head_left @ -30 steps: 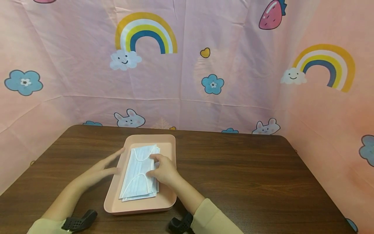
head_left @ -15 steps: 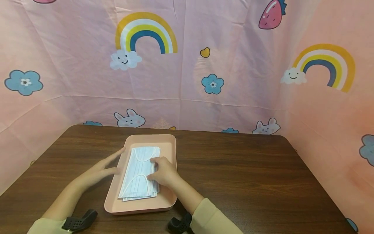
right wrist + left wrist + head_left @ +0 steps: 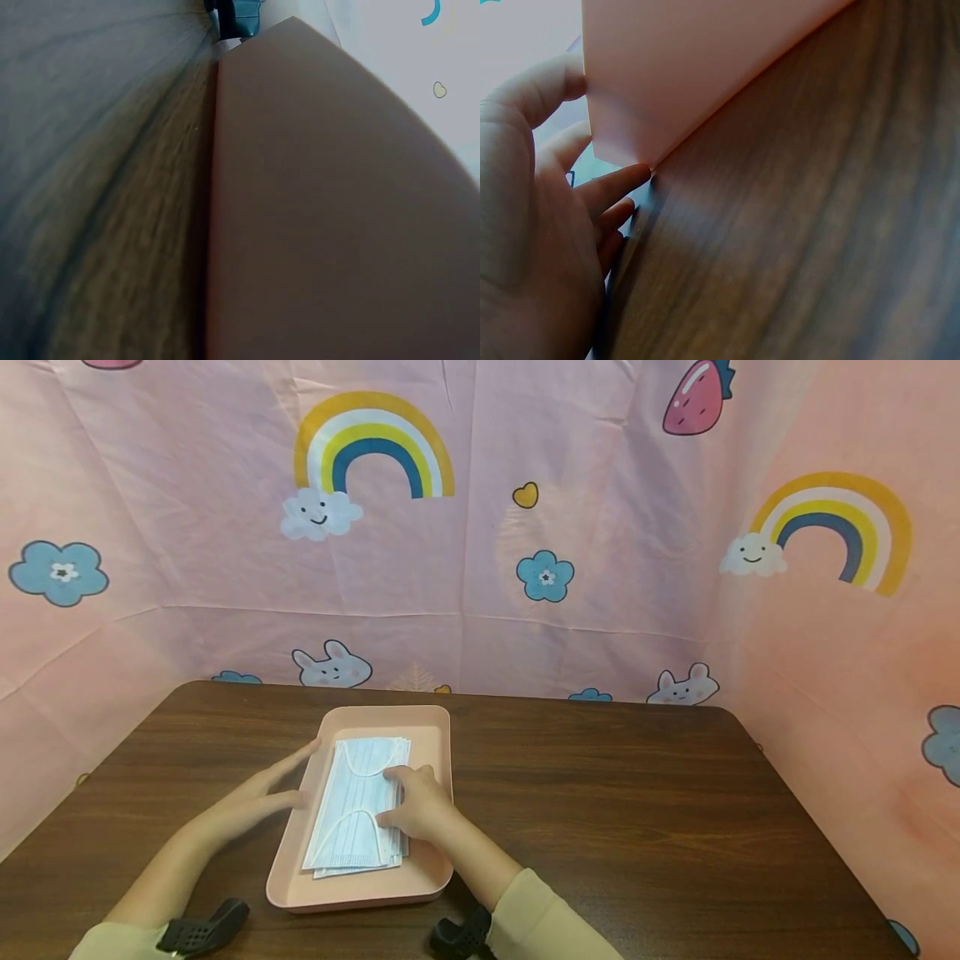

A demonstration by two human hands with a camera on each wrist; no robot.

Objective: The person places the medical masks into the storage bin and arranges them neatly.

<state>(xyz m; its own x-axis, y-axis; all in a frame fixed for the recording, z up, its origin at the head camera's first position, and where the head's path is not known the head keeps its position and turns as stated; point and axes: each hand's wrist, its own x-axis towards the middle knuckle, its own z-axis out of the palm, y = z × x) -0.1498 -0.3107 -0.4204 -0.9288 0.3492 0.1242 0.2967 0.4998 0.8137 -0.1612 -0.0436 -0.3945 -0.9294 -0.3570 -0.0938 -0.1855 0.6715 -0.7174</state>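
A stack of pale blue pleated face masks with white ear loops lies lengthwise in a shallow pink tray. My right hand reaches over the tray's right side and holds the stack's right edge, thumb and index finger bent over the top mask; its other fingers are mostly hidden. With thumb and fingers spread, my left hand touches the tray's left rim. In the left wrist view, that hand's fingers rest against the tray's outer wall. The right wrist view has only the tray's side wall, no hand.
The tray stands on a dark brown wood-grain table. Behind and beside it hangs a pink cloth printed with rainbows, flowers and rabbits. Black wrist devices are strapped near both sleeves.
My right hand and the top of the mask stack have slid slightly toward me, and the masks' far ends look more even. The left hand stays at the tray's rim.
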